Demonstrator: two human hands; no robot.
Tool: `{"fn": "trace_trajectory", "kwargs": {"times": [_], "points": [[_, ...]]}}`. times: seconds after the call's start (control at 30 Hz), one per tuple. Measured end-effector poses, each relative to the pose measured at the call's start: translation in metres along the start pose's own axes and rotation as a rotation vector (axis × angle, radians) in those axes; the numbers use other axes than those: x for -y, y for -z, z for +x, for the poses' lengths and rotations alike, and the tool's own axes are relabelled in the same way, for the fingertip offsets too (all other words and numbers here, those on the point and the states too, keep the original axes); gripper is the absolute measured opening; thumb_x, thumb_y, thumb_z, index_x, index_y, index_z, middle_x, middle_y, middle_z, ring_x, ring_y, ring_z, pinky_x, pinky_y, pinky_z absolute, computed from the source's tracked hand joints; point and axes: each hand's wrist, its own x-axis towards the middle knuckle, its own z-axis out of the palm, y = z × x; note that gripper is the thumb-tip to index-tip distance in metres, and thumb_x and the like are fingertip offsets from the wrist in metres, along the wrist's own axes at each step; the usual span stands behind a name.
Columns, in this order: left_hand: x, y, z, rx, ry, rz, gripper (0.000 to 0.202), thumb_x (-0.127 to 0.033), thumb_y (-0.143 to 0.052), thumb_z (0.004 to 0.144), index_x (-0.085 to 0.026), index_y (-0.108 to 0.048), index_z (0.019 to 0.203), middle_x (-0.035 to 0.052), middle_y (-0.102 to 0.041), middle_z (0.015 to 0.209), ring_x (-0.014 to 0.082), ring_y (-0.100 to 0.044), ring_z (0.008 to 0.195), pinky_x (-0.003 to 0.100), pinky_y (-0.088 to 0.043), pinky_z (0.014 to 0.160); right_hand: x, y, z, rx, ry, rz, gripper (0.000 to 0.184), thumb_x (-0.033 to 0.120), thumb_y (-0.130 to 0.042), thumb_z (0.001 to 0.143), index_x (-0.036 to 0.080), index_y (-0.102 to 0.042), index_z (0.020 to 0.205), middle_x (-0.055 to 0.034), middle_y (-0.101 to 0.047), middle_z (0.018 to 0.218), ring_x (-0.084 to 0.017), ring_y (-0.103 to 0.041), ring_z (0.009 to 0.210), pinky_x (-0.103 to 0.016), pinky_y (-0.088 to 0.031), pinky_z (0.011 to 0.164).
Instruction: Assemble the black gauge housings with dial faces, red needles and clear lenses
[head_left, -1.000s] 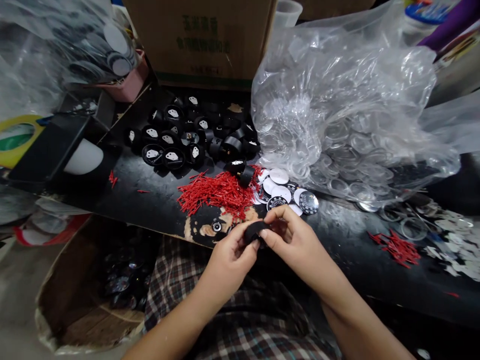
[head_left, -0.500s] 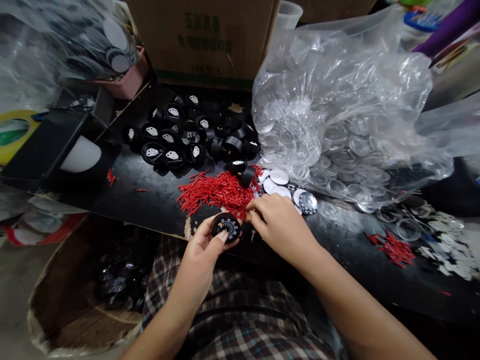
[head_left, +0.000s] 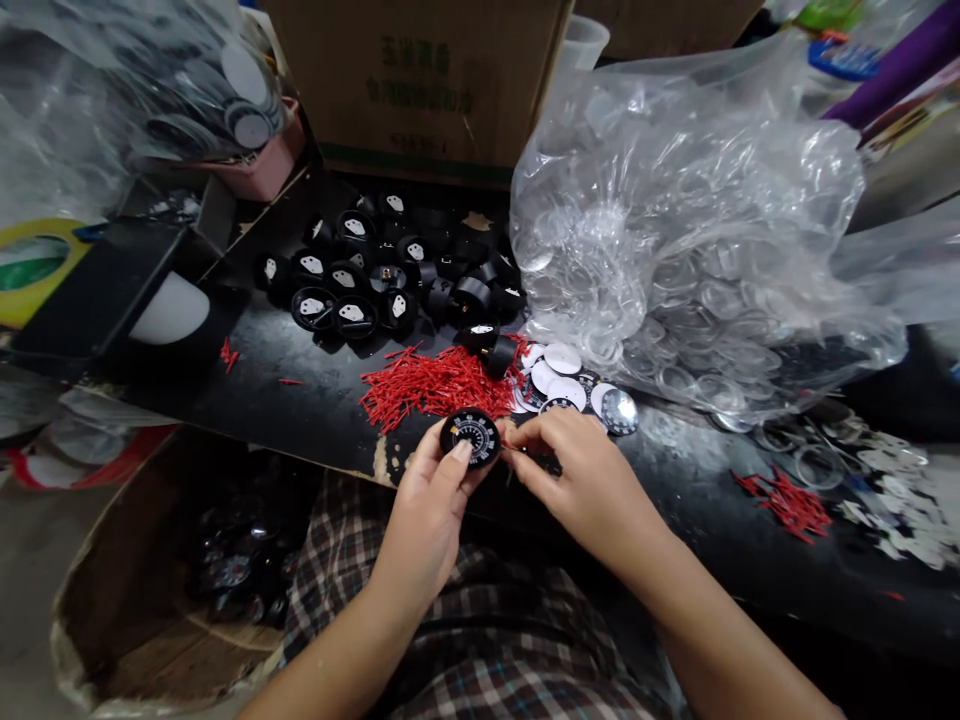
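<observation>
My left hand is wrapped round a small black gauge, its thumb resting on the numbered dial face. Close to the gauge's right edge, my right hand pinches a thin red pointer, which is mostly hidden by the fingertips. A pile of red pointers lies just beyond both hands. Beside it are loose dial discs, white on one side and black with markings on the other. Farther back sit several black round housings with whitish plates inside.
A clear bag of transparent round covers fills the back right. At the right are more red pointers and white flat pieces. A cardboard box stands behind. Below the table's left edge is a bin with dark gauges inside.
My right hand has drawn back from the edge of the red pile, a red pointer now showing at its fingertips. My left hand has moved the gauge up and right, closer to it.
</observation>
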Motion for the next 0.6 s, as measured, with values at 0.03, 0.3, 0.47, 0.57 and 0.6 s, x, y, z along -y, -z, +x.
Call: {"fn": "trace_trajectory", "kwargs": {"times": [0.03, 0.3, 0.47, 0.57, 0.6], "points": [[-0.002, 0.0, -0.001, 0.013, 0.009, -0.004, 0.02, -0.026, -0.062, 0.083, -0.018, -0.063, 0.102, 0.0052, -0.072, 0.103, 0.0228, -0.064, 0.107, 0.04, -0.047, 0.099, 0.0, 0.001, -0.002, -0.014, 0.013, -0.014, 0.007, 0.024, -0.057, 0.088, 0.019, -0.06, 0.085, -0.0044, -0.063, 0.082, -0.021, -0.054, 0.081, -0.036, -0.037, 0.075], [-0.001, 0.003, 0.004, 0.025, -0.053, 0.059, 0.042, -0.026, -0.06, 0.086, -0.031, -0.052, 0.126, 0.0016, -0.07, 0.11, 0.0197, -0.064, 0.107, 0.037, -0.047, 0.098, 0.013, 0.012, -0.006, -0.031, -0.044, 0.367, 0.012, 0.024, -0.053, 0.09, 0.021, -0.058, 0.079, -0.0008, -0.06, 0.077, -0.016, -0.055, 0.074, -0.029, -0.042, 0.069], [0.01, -0.004, 0.005, 0.101, -0.015, 0.169, 0.029, -0.028, -0.061, 0.084, -0.028, -0.062, 0.113, 0.0005, -0.065, 0.117, 0.0203, -0.058, 0.114, 0.033, -0.046, 0.098, 0.017, 0.009, -0.004, -0.027, -0.093, 0.366, 0.013, 0.022, -0.053, 0.089, 0.021, -0.058, 0.077, 0.0005, -0.056, 0.073, -0.014, -0.052, 0.069, -0.026, -0.04, 0.064], [0.011, -0.004, 0.003, 0.119, -0.043, 0.205, 0.029, -0.03, -0.061, 0.085, -0.028, -0.061, 0.114, 0.0004, -0.065, 0.117, 0.0197, -0.057, 0.114, 0.033, -0.043, 0.102, 0.016, 0.008, -0.003, -0.04, -0.115, 0.38, 0.014, 0.023, -0.053, 0.088, 0.021, -0.058, 0.076, 0.0009, -0.055, 0.072, -0.014, -0.051, 0.067, -0.025, -0.04, 0.063], [0.011, -0.003, 0.003, 0.119, -0.05, 0.216, 0.029, -0.03, -0.061, 0.085, -0.028, -0.061, 0.114, 0.0004, -0.066, 0.117, 0.0196, -0.057, 0.114, 0.033, -0.042, 0.103, 0.016, 0.009, -0.003, -0.036, -0.124, 0.395, 0.014, 0.023, -0.053, 0.088, 0.021, -0.058, 0.075, 0.001, -0.055, 0.071, -0.014, -0.051, 0.066, -0.025, -0.04, 0.062]]}}
